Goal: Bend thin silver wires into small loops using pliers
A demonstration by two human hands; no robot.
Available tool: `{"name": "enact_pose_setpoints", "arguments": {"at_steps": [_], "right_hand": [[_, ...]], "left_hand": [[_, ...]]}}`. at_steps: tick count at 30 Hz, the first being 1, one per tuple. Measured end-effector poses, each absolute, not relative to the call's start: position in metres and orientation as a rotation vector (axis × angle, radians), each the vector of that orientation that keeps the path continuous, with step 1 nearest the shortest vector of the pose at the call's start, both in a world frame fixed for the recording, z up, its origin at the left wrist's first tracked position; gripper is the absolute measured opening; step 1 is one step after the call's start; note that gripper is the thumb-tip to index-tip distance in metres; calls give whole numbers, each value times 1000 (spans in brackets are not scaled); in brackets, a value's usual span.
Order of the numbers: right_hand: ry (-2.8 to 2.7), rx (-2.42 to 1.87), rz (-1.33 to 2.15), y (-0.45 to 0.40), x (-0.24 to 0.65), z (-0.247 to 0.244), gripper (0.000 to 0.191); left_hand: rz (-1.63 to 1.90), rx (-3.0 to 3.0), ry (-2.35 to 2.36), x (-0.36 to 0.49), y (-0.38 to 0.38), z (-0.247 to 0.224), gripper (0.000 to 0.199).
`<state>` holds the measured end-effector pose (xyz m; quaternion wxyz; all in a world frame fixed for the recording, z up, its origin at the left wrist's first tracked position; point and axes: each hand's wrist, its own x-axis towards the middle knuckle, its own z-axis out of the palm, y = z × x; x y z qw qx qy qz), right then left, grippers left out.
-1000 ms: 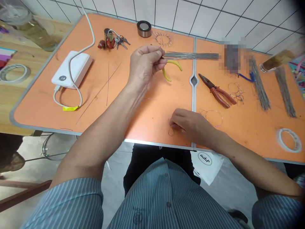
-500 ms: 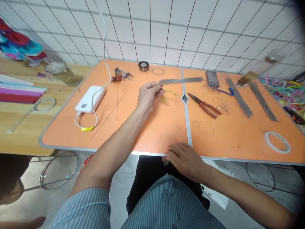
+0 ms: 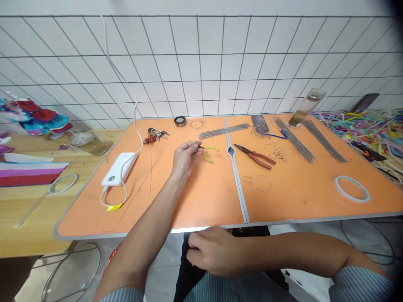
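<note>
My left hand [image 3: 185, 160] is over the middle of the orange table [image 3: 204, 209], its thumb and fingers pinched on the dark end of small yellow-handled pliers [image 3: 210, 154]. The two yellow handles spread out to the right of the fingers. Just beyond lies a bundle of thin grey wires [image 3: 223, 131] across the table's seam. My right hand [image 3: 217, 251] is at the near table edge above my lap, with its fingers curled; what is in them, if anything, is hidden. Red-handled pliers [image 3: 255, 156] lie right of the seam, beside loops of thin wire [image 3: 277, 153].
Keys [image 3: 155, 135], a white power bank [image 3: 119, 169] with its cable, and black tape [image 3: 180, 121] lie left. On the right are two wire bundles [image 3: 296, 140], a phone [image 3: 259, 124], a glass bottle [image 3: 306, 108], a white tape ring [image 3: 352, 188] and colourful pipe cleaners [image 3: 371, 126].
The view has tilted upward. My left hand has drawn back slightly from the wire bundle, still holding the yellow-handled pliers. My right hand has moved left along the table edge, towards my lap.
</note>
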<state>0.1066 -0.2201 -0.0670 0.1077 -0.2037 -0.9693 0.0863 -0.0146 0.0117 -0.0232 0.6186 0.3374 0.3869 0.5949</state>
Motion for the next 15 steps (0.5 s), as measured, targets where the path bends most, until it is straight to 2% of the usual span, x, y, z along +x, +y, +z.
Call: {"name": "enact_pose_setpoints", "arguments": {"at_steps": [3,5,7,9,11,12,13,15], "right_hand": [[-2785,-614,146,-194,122,-37,17],[-2673,-714,99,-164,142,-14,17],[-2462,-914,83,-127,164,4,26],[-2121,-1266,251,-90,186,12,25],[-1835,-1495,592,-62,202,12,50],[-1803,-1519,685,-52,207,10,55],[-1781,-1520,781,-46,211,7,54],[-1763,-1493,906,-44,213,1,39]], "left_hand": [[1353,765,872,-14,11,-26,9],[1325,757,856,-14,10,-26,11],[1294,754,839,-13,9,-26,13],[1273,751,821,-14,7,-24,17],[1256,745,814,-14,6,-23,20],[1245,743,810,-14,4,-22,21],[1230,741,803,-14,3,-22,23],[1188,732,761,-12,0,-20,25]]}}
